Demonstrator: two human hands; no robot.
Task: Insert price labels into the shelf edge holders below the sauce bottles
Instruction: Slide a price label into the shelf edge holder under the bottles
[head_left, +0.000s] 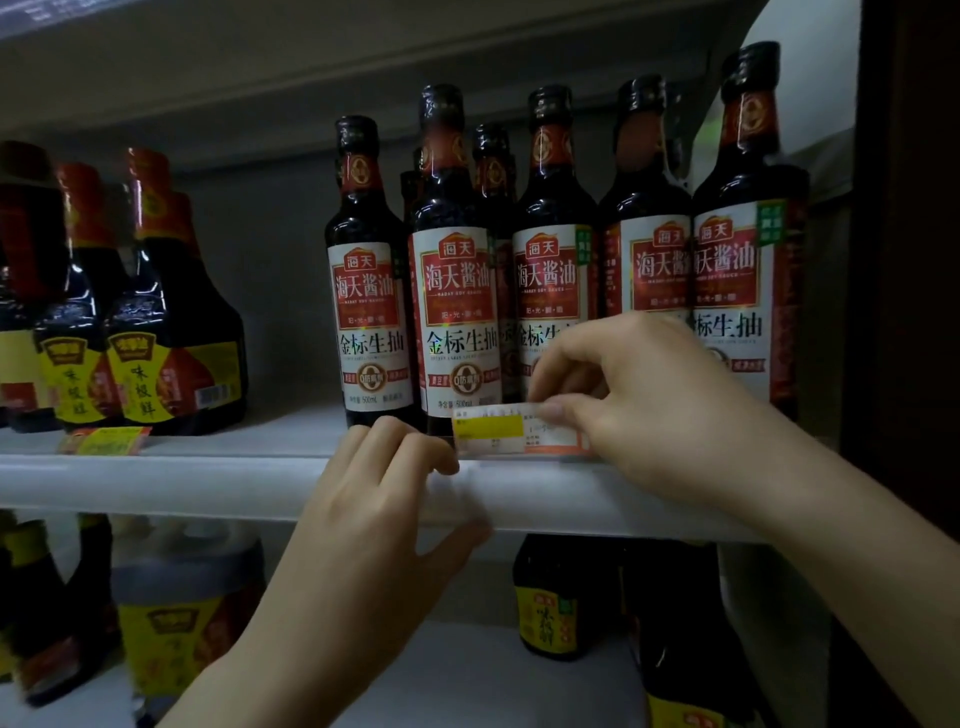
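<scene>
Two hands work at a white shelf edge holder (156, 488). The left hand (363, 519) grips the strip, fingers curled over its top and thumb beneath. Just right of it, the right hand (639, 395) pinches one price label (498, 428), white and yellow, at the holder's top edge. A second label (104, 440) lies on the shelf, far left. Behind stand five tall soy sauce bottles (457, 291) in front, more behind them; squat yellow-labelled bottles (166, 332) stand left.

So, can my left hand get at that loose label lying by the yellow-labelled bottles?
Probably yes. The loose label lies at the shelf's front edge, left of the left hand, which grips only the shelf edge holder; nothing stands between them.
</scene>
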